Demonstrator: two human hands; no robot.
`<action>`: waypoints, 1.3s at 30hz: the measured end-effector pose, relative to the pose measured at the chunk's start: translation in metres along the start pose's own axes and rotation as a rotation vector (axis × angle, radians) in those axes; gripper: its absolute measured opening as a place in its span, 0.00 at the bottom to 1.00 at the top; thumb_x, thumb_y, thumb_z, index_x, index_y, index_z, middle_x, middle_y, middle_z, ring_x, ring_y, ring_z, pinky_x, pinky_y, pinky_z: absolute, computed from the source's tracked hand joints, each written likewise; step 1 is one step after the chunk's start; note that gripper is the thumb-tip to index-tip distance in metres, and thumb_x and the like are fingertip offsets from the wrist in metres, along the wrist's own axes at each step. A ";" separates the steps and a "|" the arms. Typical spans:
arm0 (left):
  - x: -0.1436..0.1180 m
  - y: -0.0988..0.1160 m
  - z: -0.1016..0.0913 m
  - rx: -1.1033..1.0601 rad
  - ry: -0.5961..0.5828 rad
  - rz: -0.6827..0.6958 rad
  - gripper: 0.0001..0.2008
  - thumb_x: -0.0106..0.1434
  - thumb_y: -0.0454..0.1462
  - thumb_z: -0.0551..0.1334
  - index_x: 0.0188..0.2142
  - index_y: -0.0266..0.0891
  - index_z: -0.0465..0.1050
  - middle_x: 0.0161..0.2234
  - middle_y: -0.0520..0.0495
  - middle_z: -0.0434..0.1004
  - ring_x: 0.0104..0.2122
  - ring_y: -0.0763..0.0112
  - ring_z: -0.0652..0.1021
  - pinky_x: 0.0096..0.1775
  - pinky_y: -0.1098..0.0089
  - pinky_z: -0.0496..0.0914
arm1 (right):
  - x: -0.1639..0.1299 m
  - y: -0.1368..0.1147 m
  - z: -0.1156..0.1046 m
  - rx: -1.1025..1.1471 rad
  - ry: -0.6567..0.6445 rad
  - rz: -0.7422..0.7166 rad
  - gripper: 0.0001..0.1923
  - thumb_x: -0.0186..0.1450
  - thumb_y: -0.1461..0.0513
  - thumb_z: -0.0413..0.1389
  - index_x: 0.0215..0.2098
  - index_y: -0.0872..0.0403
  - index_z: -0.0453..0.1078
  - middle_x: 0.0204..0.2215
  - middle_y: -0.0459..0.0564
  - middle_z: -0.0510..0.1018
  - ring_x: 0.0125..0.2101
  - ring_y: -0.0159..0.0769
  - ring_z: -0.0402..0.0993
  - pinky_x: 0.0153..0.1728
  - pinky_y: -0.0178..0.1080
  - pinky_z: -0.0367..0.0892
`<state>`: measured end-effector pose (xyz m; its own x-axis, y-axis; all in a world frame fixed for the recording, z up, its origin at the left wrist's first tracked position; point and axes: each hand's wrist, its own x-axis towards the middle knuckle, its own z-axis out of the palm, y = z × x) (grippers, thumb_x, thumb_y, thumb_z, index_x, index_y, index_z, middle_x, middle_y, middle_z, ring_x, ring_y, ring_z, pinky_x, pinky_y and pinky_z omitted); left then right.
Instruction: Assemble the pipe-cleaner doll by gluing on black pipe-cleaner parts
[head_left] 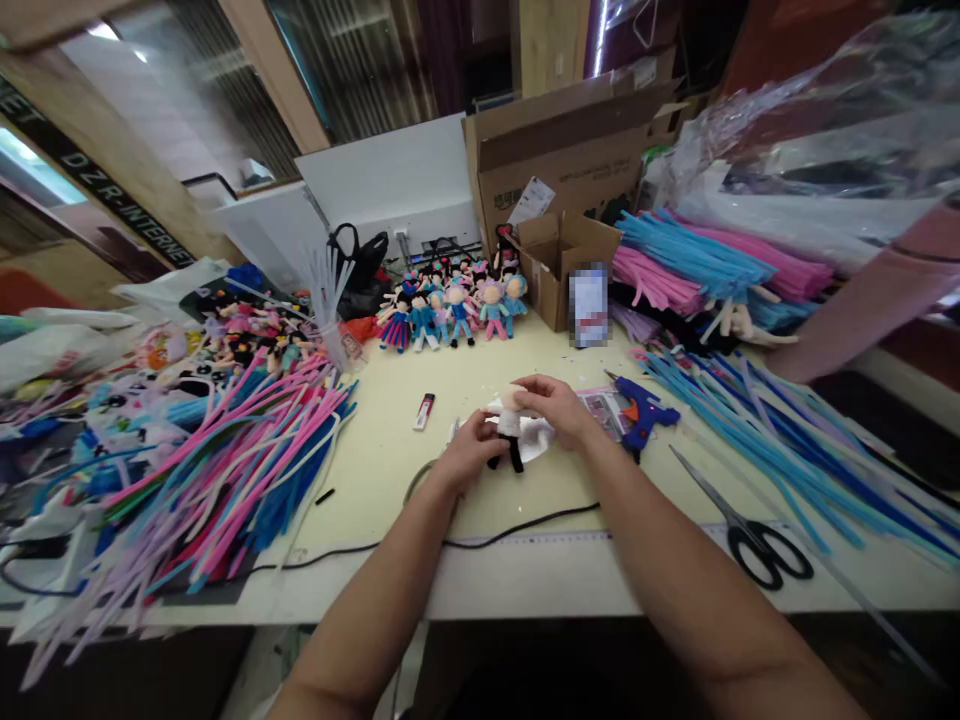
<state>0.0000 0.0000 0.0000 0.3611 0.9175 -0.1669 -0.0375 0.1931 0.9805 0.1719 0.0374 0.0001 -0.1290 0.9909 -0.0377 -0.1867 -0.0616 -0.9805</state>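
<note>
Both hands meet over the middle of the pale yellow table [390, 450]; the left hand [469, 455] has its fingers curled closed around the lower part of a small pipe-cleaner doll [511, 430], whose black legs hang out below the grip; the right hand [559, 405] pinches the doll's pale head from above with thumb and fingertips, so the doll sits upright between the two hands, just above a scrap of white material [536, 440] lying on the table.

Just right of the hands lies a blue hot-glue gun [643, 413]; nearer and further right, black-handled scissors [750, 530] rest with blades pointing far-left; a black cable [517, 528] runs along the near edge beneath both forearms; a small black and red object [424, 411] lies left of the hands.

A heap of pink, blue and white pipe cleaners [225, 470] fills the left side; blue pipe cleaners [772, 460] fan out on the right; at the far side stands a row of finished dolls [450, 310], with a cardboard box [562, 160] behind them.
</note>
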 end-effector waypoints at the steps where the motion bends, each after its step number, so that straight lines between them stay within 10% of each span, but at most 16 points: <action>1: 0.000 0.000 0.001 0.012 0.002 -0.003 0.23 0.46 0.35 0.65 0.43 0.39 0.63 0.32 0.52 0.75 0.29 0.74 0.74 0.33 0.71 0.66 | 0.000 -0.001 0.001 0.011 0.008 0.000 0.19 0.48 0.55 0.64 0.36 0.54 0.72 0.29 0.45 0.76 0.30 0.32 0.71 0.32 0.34 0.65; 11: -0.001 0.011 -0.021 0.385 0.113 0.081 0.28 0.51 0.42 0.65 0.52 0.40 0.61 0.39 0.45 0.76 0.33 0.70 0.74 0.36 0.68 0.67 | 0.000 -0.004 0.001 -0.003 0.085 0.037 0.16 0.49 0.56 0.62 0.34 0.54 0.72 0.28 0.44 0.76 0.28 0.30 0.71 0.29 0.34 0.65; 15: -0.015 0.032 -0.042 0.730 0.346 0.201 0.15 0.57 0.41 0.59 0.44 0.40 0.67 0.37 0.47 0.74 0.34 0.69 0.72 0.36 0.69 0.66 | -0.001 -0.003 -0.003 -0.083 0.131 0.075 0.17 0.51 0.56 0.62 0.37 0.53 0.71 0.28 0.46 0.76 0.27 0.31 0.71 0.24 0.32 0.63; 23: -0.048 0.024 -0.054 1.256 0.326 0.049 0.05 0.56 0.38 0.59 0.34 0.42 0.66 0.36 0.48 0.70 0.35 0.66 0.72 0.36 0.68 0.63 | -0.006 -0.001 0.003 -0.258 -0.023 0.134 0.19 0.54 0.57 0.61 0.43 0.52 0.67 0.21 0.42 0.72 0.13 0.26 0.63 0.12 0.31 0.56; 39: -0.053 0.021 -0.061 1.289 0.374 0.127 0.09 0.58 0.34 0.57 0.39 0.41 0.69 0.40 0.46 0.71 0.40 0.65 0.72 0.44 0.65 0.65 | -0.008 -0.001 0.006 -0.414 -0.071 0.180 0.19 0.58 0.56 0.57 0.47 0.51 0.64 0.26 0.43 0.72 0.14 0.25 0.65 0.12 0.29 0.58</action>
<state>-0.0769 -0.0229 0.0233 0.1393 0.9834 0.1160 0.9188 -0.1720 0.3553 0.1676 0.0292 0.0020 -0.1926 0.9574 -0.2153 0.2480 -0.1648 -0.9546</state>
